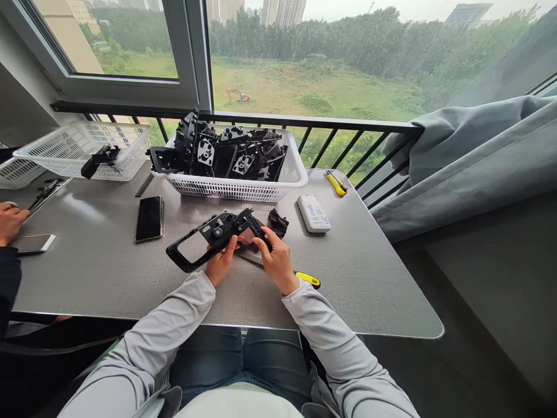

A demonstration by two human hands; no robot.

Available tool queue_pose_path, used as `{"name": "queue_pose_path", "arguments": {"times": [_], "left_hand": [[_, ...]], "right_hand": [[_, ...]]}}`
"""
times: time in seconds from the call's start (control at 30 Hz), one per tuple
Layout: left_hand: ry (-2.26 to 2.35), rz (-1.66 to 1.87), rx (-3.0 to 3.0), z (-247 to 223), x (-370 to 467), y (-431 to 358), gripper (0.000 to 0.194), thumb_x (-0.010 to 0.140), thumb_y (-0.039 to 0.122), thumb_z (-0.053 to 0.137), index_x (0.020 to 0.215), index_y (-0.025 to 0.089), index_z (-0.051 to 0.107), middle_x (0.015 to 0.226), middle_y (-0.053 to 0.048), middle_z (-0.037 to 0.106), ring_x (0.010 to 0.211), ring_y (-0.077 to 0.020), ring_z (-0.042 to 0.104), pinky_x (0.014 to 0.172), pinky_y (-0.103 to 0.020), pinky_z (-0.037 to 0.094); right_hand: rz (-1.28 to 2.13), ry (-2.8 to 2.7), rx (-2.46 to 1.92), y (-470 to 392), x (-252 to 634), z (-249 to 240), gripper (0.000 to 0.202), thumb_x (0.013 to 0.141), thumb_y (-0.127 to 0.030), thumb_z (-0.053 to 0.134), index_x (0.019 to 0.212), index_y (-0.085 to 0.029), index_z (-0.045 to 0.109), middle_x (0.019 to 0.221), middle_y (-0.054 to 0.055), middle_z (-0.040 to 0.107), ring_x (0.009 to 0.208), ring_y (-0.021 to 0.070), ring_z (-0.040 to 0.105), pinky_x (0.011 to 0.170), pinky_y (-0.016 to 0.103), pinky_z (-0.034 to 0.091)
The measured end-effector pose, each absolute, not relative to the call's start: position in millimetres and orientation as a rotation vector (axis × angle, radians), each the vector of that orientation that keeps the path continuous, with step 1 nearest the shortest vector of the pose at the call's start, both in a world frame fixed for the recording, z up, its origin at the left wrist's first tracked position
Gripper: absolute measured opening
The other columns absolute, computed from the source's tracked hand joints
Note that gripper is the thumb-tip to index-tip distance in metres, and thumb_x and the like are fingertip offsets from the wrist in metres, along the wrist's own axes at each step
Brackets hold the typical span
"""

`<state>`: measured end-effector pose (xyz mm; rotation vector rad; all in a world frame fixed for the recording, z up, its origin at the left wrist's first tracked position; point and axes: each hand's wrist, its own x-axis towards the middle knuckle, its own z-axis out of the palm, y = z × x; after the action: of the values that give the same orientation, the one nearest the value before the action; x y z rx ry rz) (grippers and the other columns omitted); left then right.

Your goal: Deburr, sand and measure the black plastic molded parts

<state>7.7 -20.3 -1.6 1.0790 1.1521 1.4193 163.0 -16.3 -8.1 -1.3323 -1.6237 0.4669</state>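
Observation:
Above the table, both hands hold a long black plastic frame part (pixel 186 259) with a large opening at its left end. My left hand (pixel 221 264) is closed on its near edge, thumb on top. My right hand (pixel 277 261) grips the right end with thumb and fingers. Beneath the part and my hands lies a tool, its grey blade (pixel 251 256) partly covered and its yellow and black handle (pixel 308 280) showing to the right. A crumpled black piece (pixel 277 223) sits just behind my right hand.
A white basket (pixel 235 190) heaped with black plastic parts stands at the back. A white box (pixel 314 213) and yellow cutter (pixel 336 183) lie right. Left are a black phone (pixel 149 219), another white basket (pixel 82 154), a second phone (pixel 35 244) and a co-worker's hand (pixel 12 222).

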Motion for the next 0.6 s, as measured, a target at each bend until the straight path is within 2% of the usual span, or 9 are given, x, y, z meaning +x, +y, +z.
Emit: {"name": "queue_pose_path", "arguments": {"times": [0.13, 0.23, 0.37, 0.43, 0.5, 0.6], "left_hand": [[1.172, 1.42, 1.121, -3.3, 8.8, -20.4, 0.018, 0.078, 0.038, 0.071, 0.082, 0.022, 0.077, 0.086, -0.009, 0.075, 0.076, -0.024, 0.065, 0.076, -0.036, 0.051], [1.184, 1.428, 1.176, -6.1, 7.4, -19.0, 0.022, 0.08, 0.043, 0.069, 0.083, 0.023, 0.077, 0.087, -0.008, 0.075, 0.075, -0.0234, 0.066, 0.074, -0.036, 0.052], [1.229, 1.416, 1.212, -8.5, 4.0, -17.2, 0.028, 0.081, 0.049, 0.065, 0.083, 0.023, 0.076, 0.089, -0.008, 0.075, 0.076, -0.0234, 0.066, 0.073, -0.036, 0.053], [1.245, 1.397, 1.219, -7.4, 3.6, -17.9, 0.027, 0.08, 0.049, 0.067, 0.084, 0.024, 0.076, 0.09, -0.007, 0.075, 0.079, -0.0241, 0.067, 0.078, -0.038, 0.054], [1.208, 1.357, 1.241, -4.6, 4.6, -19.8, 0.023, 0.078, 0.046, 0.07, 0.086, 0.025, 0.076, 0.092, -0.006, 0.075, 0.087, -0.0256, 0.067, 0.088, -0.041, 0.052], [1.129, 1.347, 1.244, 1.0, 7.8, -23.2, 0.017, 0.075, 0.038, 0.075, 0.085, 0.025, 0.075, 0.096, -0.006, 0.074, 0.103, -0.0283, 0.064, 0.103, -0.045, 0.045]], "right_hand": [[0.482, -1.588, -1.339, -17.4, 163.7, -8.2, 0.043, 0.092, -0.051, 0.049, 0.114, -0.019, 0.066, 0.1, 0.01, 0.073, 0.089, 0.0254, 0.069, 0.078, 0.037, 0.055], [0.562, -1.52, -1.331, -16.3, 162.3, -7.0, 0.043, 0.089, -0.053, 0.053, 0.112, -0.019, 0.066, 0.088, 0.007, 0.072, 0.079, 0.0237, 0.068, 0.073, 0.035, 0.055], [0.822, -1.268, -1.254, -12.1, 161.7, -2.5, 0.049, 0.083, -0.057, 0.058, 0.111, -0.017, 0.063, 0.072, 0.003, 0.067, 0.054, 0.0152, 0.058, 0.051, 0.028, 0.049], [1.054, -1.126, -1.177, -11.1, 161.8, 1.0, 0.052, 0.081, -0.059, 0.059, 0.112, -0.018, 0.06, 0.075, 0.002, 0.069, 0.041, 0.0091, 0.045, 0.039, 0.023, 0.039], [1.287, -1.02, -1.096, -12.0, 161.1, 4.5, 0.052, 0.078, -0.06, 0.062, 0.112, -0.02, 0.058, 0.087, 0.004, 0.072, 0.036, 0.0044, 0.032, 0.034, 0.02, 0.029], [1.495, -0.909, -1.011, -15.2, 158.1, 8.5, 0.054, 0.072, -0.058, 0.068, 0.112, -0.024, 0.058, 0.102, 0.004, 0.072, 0.036, 0.0016, 0.026, 0.033, 0.019, 0.023]]}}
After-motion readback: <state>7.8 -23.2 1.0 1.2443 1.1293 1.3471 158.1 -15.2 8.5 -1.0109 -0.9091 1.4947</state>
